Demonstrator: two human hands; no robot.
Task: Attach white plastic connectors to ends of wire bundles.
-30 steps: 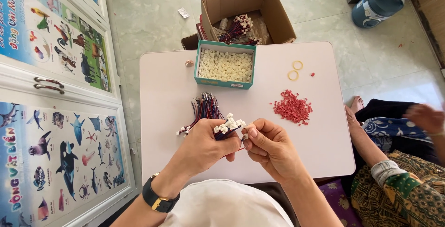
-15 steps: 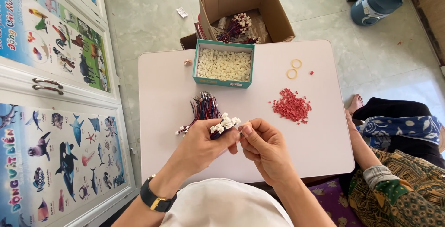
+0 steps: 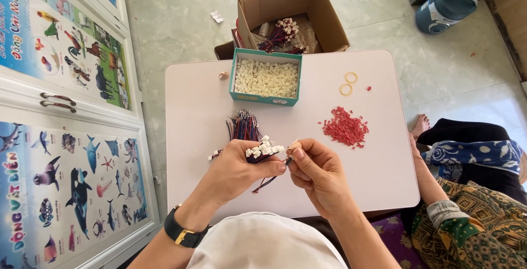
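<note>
My left hand [image 3: 236, 171] grips a bundle of dark wires tipped with small white connectors [image 3: 265, 149] above the white table [image 3: 197, 99]. My right hand [image 3: 317, 173] pinches one small white connector and a wire end at the bundle's right side, fingertips touching the bundle. More loose dark wires [image 3: 243, 126] lie on the table just beyond my left hand. A teal box of white connector pieces [image 3: 266, 77] stands at the table's far side. A pile of small red pieces [image 3: 345, 127] lies to the right.
Two yellow rubber bands [image 3: 348, 83] lie near the far right. An open cardboard box [image 3: 291, 13] with wire bundles sits on the floor behind the table. Another person's leg and patterned clothes [image 3: 466, 186] are at the right. Poster-covered cabinet doors [image 3: 66, 110] stand to the left.
Both hands have stayed together over the near part of the table; my right fingers have shifted slightly at the bundle's end. The other person's hand at the right has left view.
</note>
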